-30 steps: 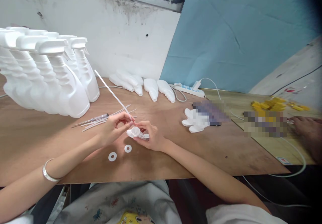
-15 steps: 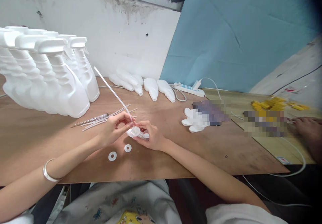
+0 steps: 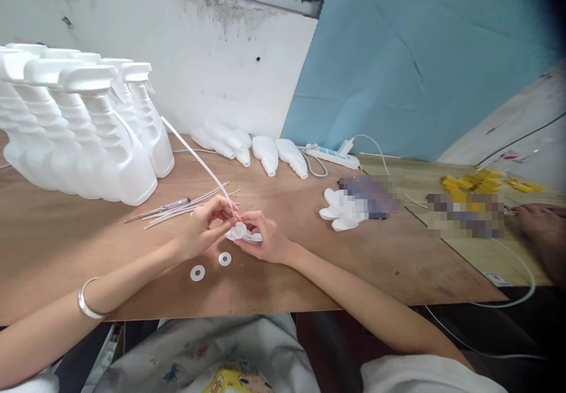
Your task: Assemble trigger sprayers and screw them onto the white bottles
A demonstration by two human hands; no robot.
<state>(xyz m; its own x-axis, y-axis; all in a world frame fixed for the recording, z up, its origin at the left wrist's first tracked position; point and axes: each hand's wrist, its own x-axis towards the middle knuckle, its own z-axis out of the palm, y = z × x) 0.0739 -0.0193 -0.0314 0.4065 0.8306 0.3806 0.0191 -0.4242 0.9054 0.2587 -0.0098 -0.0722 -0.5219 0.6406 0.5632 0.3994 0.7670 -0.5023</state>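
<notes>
My right hand is closed around a white spray nozzle head, whose round opening faces up toward me. Between the thumb and fingers of my left hand is the lower end of a long thin white dip tube. The tube leans up and to the left, bending slightly, and its lower end meets the spray head, though fingertips partly cover that spot. Two flat white washers lie below my hands, one nearer and one farther left.
Assembled white spray bottles stand in rows at the left. Loose tubes and a screwdriver lie behind my left hand. Empty bottles lie at the back, near a power strip. White trigger heads and another person's hand are at the right.
My left fingers have shifted slightly right and down against the spray head, and the tube bends a little more. The right hand holds almost the same position.
</notes>
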